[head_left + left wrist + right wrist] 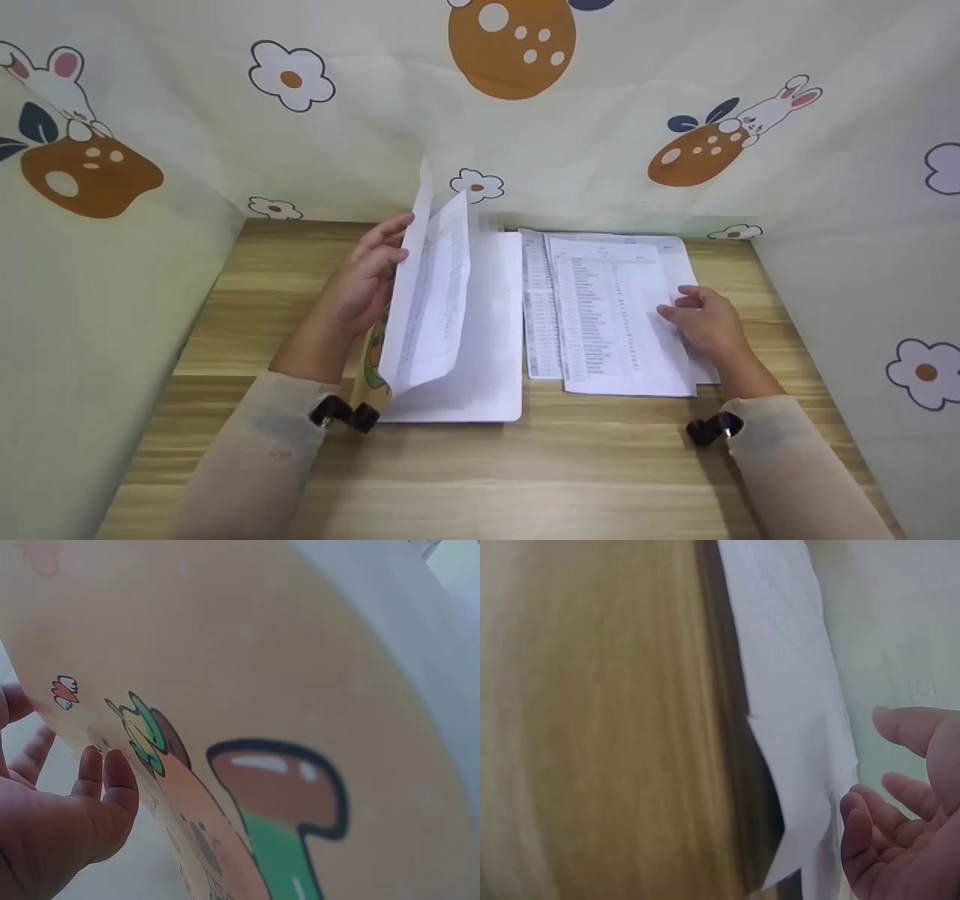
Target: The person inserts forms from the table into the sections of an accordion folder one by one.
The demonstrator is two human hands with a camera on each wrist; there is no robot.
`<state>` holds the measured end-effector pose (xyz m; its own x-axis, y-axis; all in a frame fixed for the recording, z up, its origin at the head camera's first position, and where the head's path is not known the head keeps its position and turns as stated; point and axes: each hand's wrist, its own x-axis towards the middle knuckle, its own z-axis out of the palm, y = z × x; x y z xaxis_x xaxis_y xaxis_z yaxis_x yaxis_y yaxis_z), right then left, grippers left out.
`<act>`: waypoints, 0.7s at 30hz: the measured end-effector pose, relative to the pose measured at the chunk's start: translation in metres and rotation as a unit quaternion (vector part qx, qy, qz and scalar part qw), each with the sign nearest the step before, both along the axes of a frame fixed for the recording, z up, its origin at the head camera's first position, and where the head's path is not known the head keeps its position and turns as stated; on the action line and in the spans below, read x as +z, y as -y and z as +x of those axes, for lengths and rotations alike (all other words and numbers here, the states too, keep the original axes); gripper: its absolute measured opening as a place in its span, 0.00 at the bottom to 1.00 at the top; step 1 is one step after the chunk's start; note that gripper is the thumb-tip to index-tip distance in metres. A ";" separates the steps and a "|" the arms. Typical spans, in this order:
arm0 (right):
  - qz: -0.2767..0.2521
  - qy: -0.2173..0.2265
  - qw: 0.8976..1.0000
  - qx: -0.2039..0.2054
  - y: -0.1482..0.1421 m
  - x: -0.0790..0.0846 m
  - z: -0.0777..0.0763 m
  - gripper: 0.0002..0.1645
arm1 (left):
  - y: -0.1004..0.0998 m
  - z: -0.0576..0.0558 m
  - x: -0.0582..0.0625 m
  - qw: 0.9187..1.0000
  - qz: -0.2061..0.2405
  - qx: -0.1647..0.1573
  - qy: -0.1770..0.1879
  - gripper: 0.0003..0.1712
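Observation:
A booklet-like folder stands half open left of the middle in the head view, its white cover (403, 300) raised almost upright. A printed sheet (442, 292) stands slanted just inside it, above the white lower side (495, 360). My left hand (367, 285) is behind the raised cover, fingertips against its outer face. In the left wrist view that face (225, 652) is tan with cartoon drawings, and the fingers are loosely bent beside it. My right hand (709, 322) hovers at the right edge of a printed list sheet (611, 322), fingers relaxed, nothing gripped.
Under the list sheet lie more printed papers (538, 322) and a white board-like backing (681, 259). The wooden table (585, 472) is bounded by patterned fabric walls (360, 135) at the back and both sides.

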<state>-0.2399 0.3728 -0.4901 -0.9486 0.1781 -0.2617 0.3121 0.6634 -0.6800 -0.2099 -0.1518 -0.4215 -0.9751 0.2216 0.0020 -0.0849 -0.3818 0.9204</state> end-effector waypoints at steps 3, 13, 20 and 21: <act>0.005 0.026 1.000 0.001 0.003 -0.001 -0.001 0.53 | -0.001 0.000 0.000 1.000 -0.002 0.000 0.000 0.35; 0.061 0.037 0.997 0.031 0.007 -0.005 0.000 0.56 | -0.002 0.000 0.000 1.000 0.002 0.001 -0.002 0.35; 0.071 -0.010 0.997 0.030 0.004 -0.009 0.000 0.43 | -0.002 -0.001 0.000 1.000 0.002 0.003 -0.002 0.35; 0.068 -0.014 0.997 0.026 0.004 -0.009 0.000 0.40 | -0.002 -0.001 -0.001 1.000 0.001 0.002 -0.003 0.35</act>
<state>-0.2402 0.3687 -0.4987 -0.9641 0.1606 -0.2116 0.2571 0.7652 -0.5902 -0.2107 -0.1498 -0.4222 -0.9759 0.2182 0.0077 -0.0785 -0.3838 0.9201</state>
